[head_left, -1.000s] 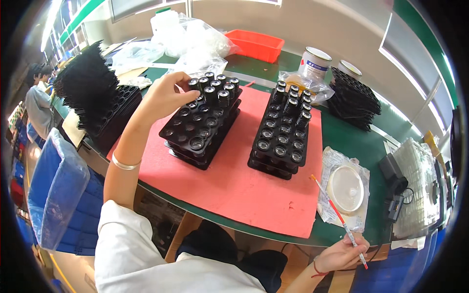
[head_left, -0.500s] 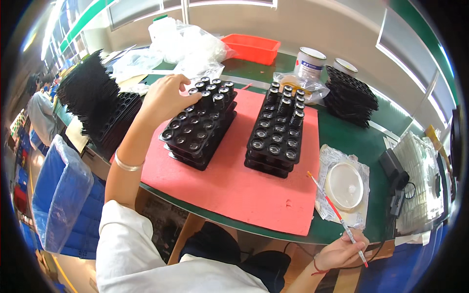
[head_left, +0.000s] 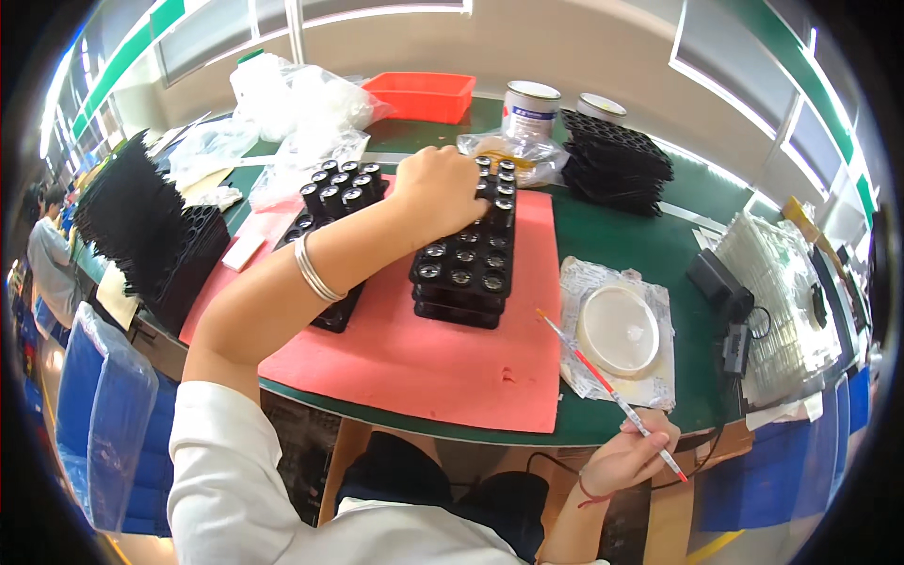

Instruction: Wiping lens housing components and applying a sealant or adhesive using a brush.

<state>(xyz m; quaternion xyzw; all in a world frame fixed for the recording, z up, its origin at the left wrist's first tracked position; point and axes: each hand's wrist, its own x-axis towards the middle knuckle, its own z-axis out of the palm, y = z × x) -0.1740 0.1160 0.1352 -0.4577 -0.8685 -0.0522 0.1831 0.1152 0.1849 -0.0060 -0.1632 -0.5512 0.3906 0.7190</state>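
In my right hand (head_left: 644,446) is a thin paintbrush (head_left: 607,387) with a red and white handle, its tip pointing away from me beside a round white dish (head_left: 617,330). My left hand (head_left: 438,193) reaches across to the right-hand stack of black trays (head_left: 457,309). Its fingers curl down among black cylinders with shiny tops (head_left: 493,282); what they grip is hidden behind the hand. My left forearm covers part of the left-hand tray stack (head_left: 336,318), where several cylinders (head_left: 330,196) stand raised at the far end.
A pink mat (head_left: 395,381) lies under the trays on the green table. Black tray piles (head_left: 617,165) stand at back right and left (head_left: 132,226). Behind are a red bin (head_left: 424,97), a can (head_left: 530,111) and plastic bags (head_left: 292,99). Blue crates (head_left: 104,414) flank the table.
My left hand has moved right, from the left-hand tray stack to the right-hand one. The view has shifted to the right. My right hand still holds the paintbrush beside the dish.
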